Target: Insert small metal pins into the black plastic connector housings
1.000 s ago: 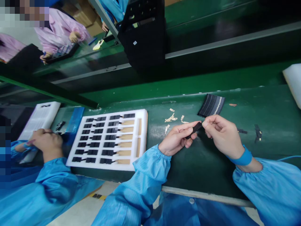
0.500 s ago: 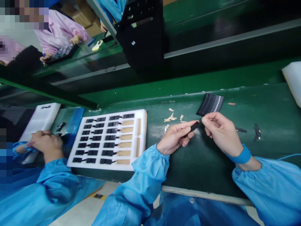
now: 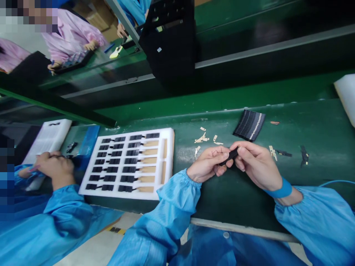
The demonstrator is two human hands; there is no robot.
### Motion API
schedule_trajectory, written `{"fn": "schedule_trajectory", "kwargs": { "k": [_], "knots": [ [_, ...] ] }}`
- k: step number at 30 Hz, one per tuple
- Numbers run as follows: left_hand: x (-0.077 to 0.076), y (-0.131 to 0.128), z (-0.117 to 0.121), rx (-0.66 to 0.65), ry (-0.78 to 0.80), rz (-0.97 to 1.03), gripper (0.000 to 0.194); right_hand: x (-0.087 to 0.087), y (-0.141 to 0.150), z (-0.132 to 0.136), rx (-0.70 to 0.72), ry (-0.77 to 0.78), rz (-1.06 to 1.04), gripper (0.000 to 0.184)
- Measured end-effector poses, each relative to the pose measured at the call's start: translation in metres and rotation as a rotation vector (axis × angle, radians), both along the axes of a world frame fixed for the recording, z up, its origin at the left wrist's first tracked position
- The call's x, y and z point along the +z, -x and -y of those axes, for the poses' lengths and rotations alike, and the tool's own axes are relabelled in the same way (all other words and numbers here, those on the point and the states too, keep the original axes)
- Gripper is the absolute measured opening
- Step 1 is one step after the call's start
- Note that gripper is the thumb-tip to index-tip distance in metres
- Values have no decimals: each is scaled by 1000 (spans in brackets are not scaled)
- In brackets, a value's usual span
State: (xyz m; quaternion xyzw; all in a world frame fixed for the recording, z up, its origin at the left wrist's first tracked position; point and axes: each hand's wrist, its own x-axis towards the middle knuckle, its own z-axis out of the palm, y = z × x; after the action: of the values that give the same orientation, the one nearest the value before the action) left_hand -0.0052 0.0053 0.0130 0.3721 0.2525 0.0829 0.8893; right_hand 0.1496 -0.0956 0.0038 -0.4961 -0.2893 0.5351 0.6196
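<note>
I can't see most of the black part [image 3: 231,156] between l. hand [image 3: 208,164] and r. hand [image 3: 256,164]; foam block [image 3: 346,99] cut off at rt edge; scraps [image 3: 202,138] too small to ID.

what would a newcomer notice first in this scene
The white foam tray stands out first, with its neat rows of black parts on the green workbench. Just right of it, the left hand and right hand pinch a small black part between them. At the far left, a co-worker's hands work beside the tray.
</note>
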Motion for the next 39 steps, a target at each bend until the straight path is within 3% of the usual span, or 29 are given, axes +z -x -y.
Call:
{"fn": "schedule_trajectory", "kwargs": {
  "k": [3, 7, 17, 25, 30, 35, 39],
  "knots": [
    [0, 0, 0, -22, 16, 6, 44, 6, 2, -2, -30, 19, -147, 30],
    [-2, 1, 0, -26, 31, 12, 44, 8, 2, -4, -26, 37, -177, 30],
    [-4, -2, 4, 32, 162, 50, 41, -4, 3, 1, -41, -71, 234, 27],
    [-7, -1, 4, 13, 196, 71, 36, -3, 0, 0, -30, -119, 314, 25],
    [-4, 0, 2, -37, 176, 74, 37, -5, -2, 1, 45, -117, 161, 29],
    [-4, 0, 2, -77, 152, 80, 40, 3, 1, -3, 27, -50, -67, 35],
    [-5, 0, 2, -48, 141, 36, 41, 2, -1, -2, 39, -63, -58, 35]
  ]
}}
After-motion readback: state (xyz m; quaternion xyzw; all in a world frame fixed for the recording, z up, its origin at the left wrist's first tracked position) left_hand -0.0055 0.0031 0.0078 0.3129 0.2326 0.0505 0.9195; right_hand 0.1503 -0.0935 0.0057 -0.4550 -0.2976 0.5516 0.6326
